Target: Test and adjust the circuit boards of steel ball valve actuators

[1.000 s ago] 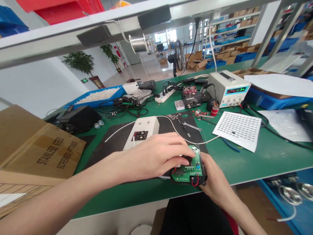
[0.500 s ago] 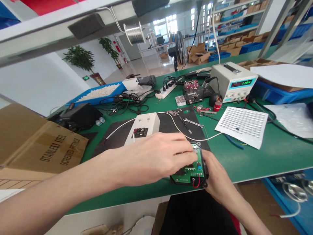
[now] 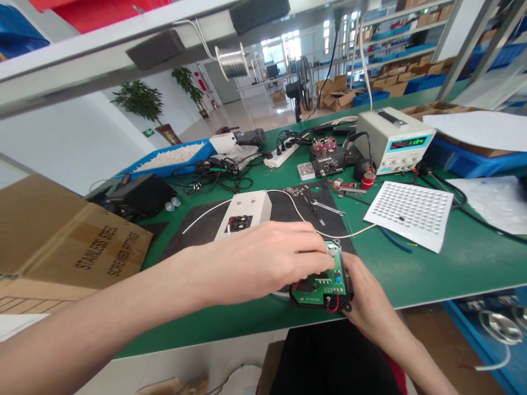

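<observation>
A green circuit board [image 3: 319,291] with a red wire loop sits in a black housing at the bench's front edge. My right hand [image 3: 366,288] grips the housing from its right side, its fingers mostly hidden behind it. Over the upper part of the board, my left hand [image 3: 284,260] reaches with its fingers bent down and pressed together. Whatever lies under those fingertips is covered. Just beyond the left hand is a white box [image 3: 257,208] with a black terminal part and thin white cables, lying on a black mat [image 3: 201,219].
Tweezers [image 3: 315,211] and a wrench [image 3: 328,207] lie on the mat. A power supply [image 3: 395,142] stands back right, near a perforated white sheet [image 3: 407,214]. On the left is a cardboard box [image 3: 74,236]. A solder spool [image 3: 231,61] hangs from the shelf.
My left fingers have shifted on the board and now cover the black part that thumb and finger pinched earlier. My right hand keeps its hold. The camera view has shifted slightly.
</observation>
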`<state>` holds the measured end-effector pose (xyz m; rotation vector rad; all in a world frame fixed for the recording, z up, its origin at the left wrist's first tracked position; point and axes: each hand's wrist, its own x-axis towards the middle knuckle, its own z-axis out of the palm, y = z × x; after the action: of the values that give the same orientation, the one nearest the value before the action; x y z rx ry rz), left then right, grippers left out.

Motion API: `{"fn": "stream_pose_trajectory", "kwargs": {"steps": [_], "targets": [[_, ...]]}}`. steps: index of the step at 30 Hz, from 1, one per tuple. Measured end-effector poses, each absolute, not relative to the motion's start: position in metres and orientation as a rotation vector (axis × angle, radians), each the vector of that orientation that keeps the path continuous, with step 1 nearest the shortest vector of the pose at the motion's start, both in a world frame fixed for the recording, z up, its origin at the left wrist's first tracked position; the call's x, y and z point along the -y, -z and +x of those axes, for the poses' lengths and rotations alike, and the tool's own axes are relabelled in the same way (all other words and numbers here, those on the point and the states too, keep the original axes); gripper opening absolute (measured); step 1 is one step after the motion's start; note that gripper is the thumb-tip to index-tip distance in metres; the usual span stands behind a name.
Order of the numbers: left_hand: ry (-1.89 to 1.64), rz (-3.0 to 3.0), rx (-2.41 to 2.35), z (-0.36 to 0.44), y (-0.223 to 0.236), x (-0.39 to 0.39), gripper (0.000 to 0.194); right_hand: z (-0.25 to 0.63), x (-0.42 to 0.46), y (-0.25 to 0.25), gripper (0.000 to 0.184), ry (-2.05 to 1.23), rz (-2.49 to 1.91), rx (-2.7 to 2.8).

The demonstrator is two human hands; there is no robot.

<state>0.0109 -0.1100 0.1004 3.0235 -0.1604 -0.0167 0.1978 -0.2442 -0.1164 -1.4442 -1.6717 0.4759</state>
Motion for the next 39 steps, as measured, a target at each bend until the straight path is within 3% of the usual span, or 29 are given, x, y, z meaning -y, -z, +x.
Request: {"fn": "stream_pose_trajectory", "kwargs": {"steps": [5, 7, 9, 10, 12, 23, 34, 36, 39], "targets": [[-0.312, 2.840, -0.193, -0.005, -0.087, 0.107, 0.035, 0.197, 0.242, 0.115, 0.070, -0.481, -1.471, 1.648], [-0.464, 2.678, -0.401, -0.014, -0.073, 0.109, 0.057, 0.197, 0.241, 0.113, 0.071, -0.474, -1.486, 1.635], [-0.487, 2.546, -0.482, -0.019, -0.055, 0.113, 0.099, 0.196, 0.241, 0.112, 0.072, -0.478, -1.487, 1.634], [-0.454, 2.504, -0.506, -0.020, -0.045, 0.116, 0.111, 0.196, 0.241, 0.111, 0.073, -0.481, -1.485, 1.632], [-0.428, 2.449, -0.514, -0.020, -0.030, 0.122, 0.118, 0.196, 0.242, 0.111, 0.072, -0.483, -1.483, 1.625], [-0.629, 2.476, -0.463, -0.027, 0.000, 0.160, 0.092, 0.195, 0.250, 0.111, 0.076, -0.287, -1.408, 1.754], [-0.682, 2.451, -0.390, -0.029, -0.003, 0.162, 0.096, 0.196, 0.250, 0.107, 0.070, -0.252, -1.440, 1.789], [-0.742, 2.434, -0.365, -0.027, -0.008, 0.163, 0.084, 0.196, 0.250, 0.107, 0.068, -0.247, -1.437, 1.789], [-0.756, 2.432, -0.350, -0.024, -0.019, 0.161, 0.040, 0.196, 0.249, 0.108, 0.064, -0.240, -1.431, 1.783]]}}
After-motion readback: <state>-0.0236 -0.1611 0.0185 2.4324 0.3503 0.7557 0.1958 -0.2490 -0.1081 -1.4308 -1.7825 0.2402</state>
